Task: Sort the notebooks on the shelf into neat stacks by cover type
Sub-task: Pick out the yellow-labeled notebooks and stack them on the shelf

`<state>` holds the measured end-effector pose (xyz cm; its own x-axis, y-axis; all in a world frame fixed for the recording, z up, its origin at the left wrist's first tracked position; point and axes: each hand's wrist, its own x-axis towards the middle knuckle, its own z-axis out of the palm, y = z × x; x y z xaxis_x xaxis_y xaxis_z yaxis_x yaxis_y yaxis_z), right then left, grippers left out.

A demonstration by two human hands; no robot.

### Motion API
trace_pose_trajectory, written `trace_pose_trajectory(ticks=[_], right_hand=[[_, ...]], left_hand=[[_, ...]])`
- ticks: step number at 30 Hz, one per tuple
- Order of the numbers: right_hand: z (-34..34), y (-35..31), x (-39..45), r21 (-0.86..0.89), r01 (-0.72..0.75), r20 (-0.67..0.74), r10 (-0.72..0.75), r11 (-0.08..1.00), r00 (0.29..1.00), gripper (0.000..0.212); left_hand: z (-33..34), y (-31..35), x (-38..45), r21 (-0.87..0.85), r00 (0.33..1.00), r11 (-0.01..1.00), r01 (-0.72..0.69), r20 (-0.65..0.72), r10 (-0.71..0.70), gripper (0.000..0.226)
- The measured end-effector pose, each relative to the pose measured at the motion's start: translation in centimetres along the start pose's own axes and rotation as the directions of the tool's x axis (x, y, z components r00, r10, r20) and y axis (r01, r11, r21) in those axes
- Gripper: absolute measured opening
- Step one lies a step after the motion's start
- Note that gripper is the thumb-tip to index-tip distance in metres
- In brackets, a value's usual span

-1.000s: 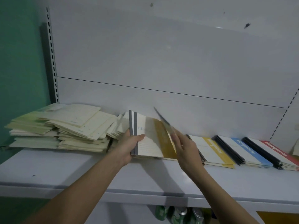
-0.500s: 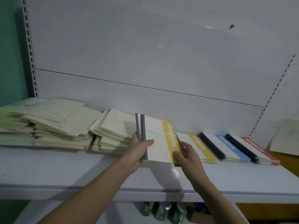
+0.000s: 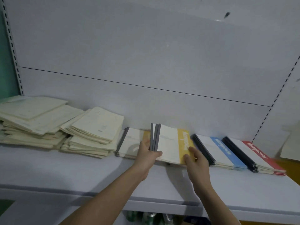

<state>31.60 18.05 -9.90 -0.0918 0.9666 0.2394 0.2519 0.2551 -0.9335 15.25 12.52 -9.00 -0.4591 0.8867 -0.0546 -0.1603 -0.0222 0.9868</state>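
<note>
I hold a small bundle of yellow-band notebooks (image 3: 170, 143) with grey spines, tilted up off the white shelf (image 3: 81, 172). My left hand (image 3: 146, 154) grips the spine edge, thumb on top. My right hand (image 3: 194, 157) holds the yellow right edge. Just left of the bundle lies a flat stack of the same yellow-band notebooks (image 3: 129, 143). To the right lie a blue-band stack (image 3: 219, 150) and a red-band stack (image 3: 253, 153), both with dark spines. Messy piles of cream notebooks (image 3: 90, 132) fill the shelf's left side.
A white back panel (image 3: 146, 62) rises behind the shelf. A loose cream sheet (image 3: 290, 146) leans at the far right. Green cans (image 3: 146, 218) show on the level below. Bare shelf surface lies in front of the stacks.
The view has shifted right. The bundle in my hands has moved right, uncovering a flat yellow-band stack on its left, and my right hand now holds the bundle's yellow edge.
</note>
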Motion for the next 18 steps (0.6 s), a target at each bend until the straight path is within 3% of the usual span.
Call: trace_pose_trajectory(ticks=[4,6,8,11,15,18], right_hand=[[-1.0,1.9,4.2,-0.338,0.172,0.083,-0.153,0.925,0.985,0.010],[-1.2,3.0,5.8,-0.568,0.215,0.163,-0.147,0.795,0.976,0.010],[-1.1,4.4,6.2,-0.688,0.256,0.183,-0.179,0.679,0.967,0.023],[-0.8,5.8,4.9,-0.690,0.270,0.129,-0.252,0.672,0.959,0.026],[-1.4,6.2,5.7,-0.617,0.214,0.110,-0.187,0.757,0.976,0.025],[-1.7,6.4,6.1,-0.573,0.232,0.148,-0.179,0.786,0.973,0.027]], left_hand=[[3.5,-1.3,2.2,0.285,0.998,0.958,-0.024,-0.054,0.041,0.035],[5.0,-2.1,2.8,0.440,0.994,0.898,-0.021,-0.084,0.064,0.028],[6.2,-3.3,2.9,0.597,0.981,0.801,-0.038,-0.130,0.143,0.022],[6.7,-5.0,2.7,0.792,0.940,0.602,-0.105,-0.117,0.319,0.018],[6.9,-5.2,2.5,0.833,0.916,0.536,-0.137,-0.099,0.389,0.038],[7.2,-5.2,2.4,0.850,0.897,0.492,-0.186,-0.058,0.439,0.031]])
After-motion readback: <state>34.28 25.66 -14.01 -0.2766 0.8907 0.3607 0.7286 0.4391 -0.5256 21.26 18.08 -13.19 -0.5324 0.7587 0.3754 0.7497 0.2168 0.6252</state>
